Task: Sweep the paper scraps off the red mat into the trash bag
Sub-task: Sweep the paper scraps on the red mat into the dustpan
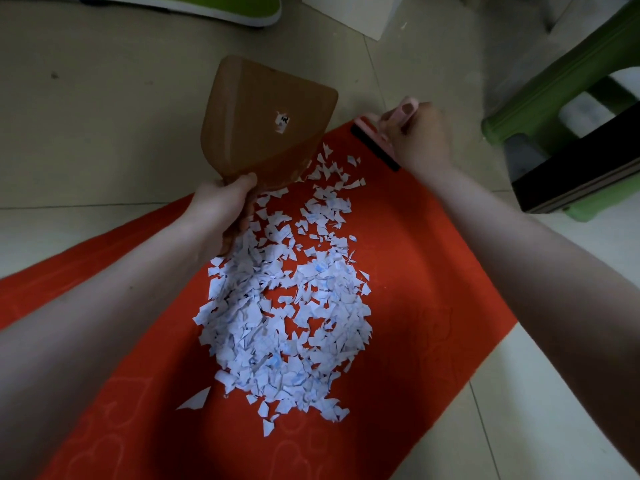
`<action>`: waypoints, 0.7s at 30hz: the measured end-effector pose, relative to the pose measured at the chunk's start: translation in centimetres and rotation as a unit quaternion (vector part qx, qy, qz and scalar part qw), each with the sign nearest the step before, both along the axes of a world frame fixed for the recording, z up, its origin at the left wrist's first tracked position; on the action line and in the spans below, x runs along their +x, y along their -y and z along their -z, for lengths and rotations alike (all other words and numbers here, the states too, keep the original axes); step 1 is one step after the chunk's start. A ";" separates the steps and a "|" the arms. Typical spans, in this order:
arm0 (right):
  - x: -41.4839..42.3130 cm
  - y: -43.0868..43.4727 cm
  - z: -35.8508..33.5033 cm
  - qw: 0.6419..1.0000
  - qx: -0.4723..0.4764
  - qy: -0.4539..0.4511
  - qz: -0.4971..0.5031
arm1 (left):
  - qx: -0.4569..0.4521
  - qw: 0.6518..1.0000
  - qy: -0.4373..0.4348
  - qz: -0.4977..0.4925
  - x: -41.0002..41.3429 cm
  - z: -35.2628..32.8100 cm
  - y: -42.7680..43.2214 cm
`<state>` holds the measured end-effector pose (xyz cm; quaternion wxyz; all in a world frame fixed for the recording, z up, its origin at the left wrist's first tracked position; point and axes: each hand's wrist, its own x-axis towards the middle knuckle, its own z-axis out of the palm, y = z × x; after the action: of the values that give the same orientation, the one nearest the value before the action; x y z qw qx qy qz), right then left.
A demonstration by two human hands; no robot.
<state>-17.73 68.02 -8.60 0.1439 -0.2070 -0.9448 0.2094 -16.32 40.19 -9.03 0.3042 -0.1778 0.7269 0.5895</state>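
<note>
Brown dustpan (270,116): your left hand (221,209) has its fingers curled tight round the handle, the pan raised at the mat's far left edge. Your right hand (419,136) closes in a fist on a pink brush (374,140), whose black strip sits at the far edge of the red mat (433,271). Most of the brush handle is hidden in your fist. The pan shows you a flat face with a small sticker; you cannot tell whether it holds anything. The scraps (287,313) lie heaped mid-mat, between your forearms, thinning toward the pan.
</note>
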 end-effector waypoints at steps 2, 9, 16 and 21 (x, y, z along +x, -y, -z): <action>-1.4 0.6 0.6 0.999 0.035 0.024 0.021 | -0.004 1.000 -0.006 -0.002 0.0 0.1 0.3; -1.4 2.4 0.9 0.989 0.014 0.117 -0.085 | -0.009 1.000 -0.024 -0.005 0.1 0.0 1.0; 4.8 1.8 -3.1 0.958 -0.103 0.121 -0.239 | -0.014 0.999 -0.029 0.004 0.3 -0.3 1.4; 4.7 1.1 -2.1 0.982 -0.115 0.034 -0.149 | -0.016 0.999 -0.039 0.007 0.5 -0.8 1.0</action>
<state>-13.01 66.93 -6.54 0.0539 -0.0865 -0.9391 0.3283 -15.80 39.17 -8.19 0.2767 -0.1545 0.7489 0.5820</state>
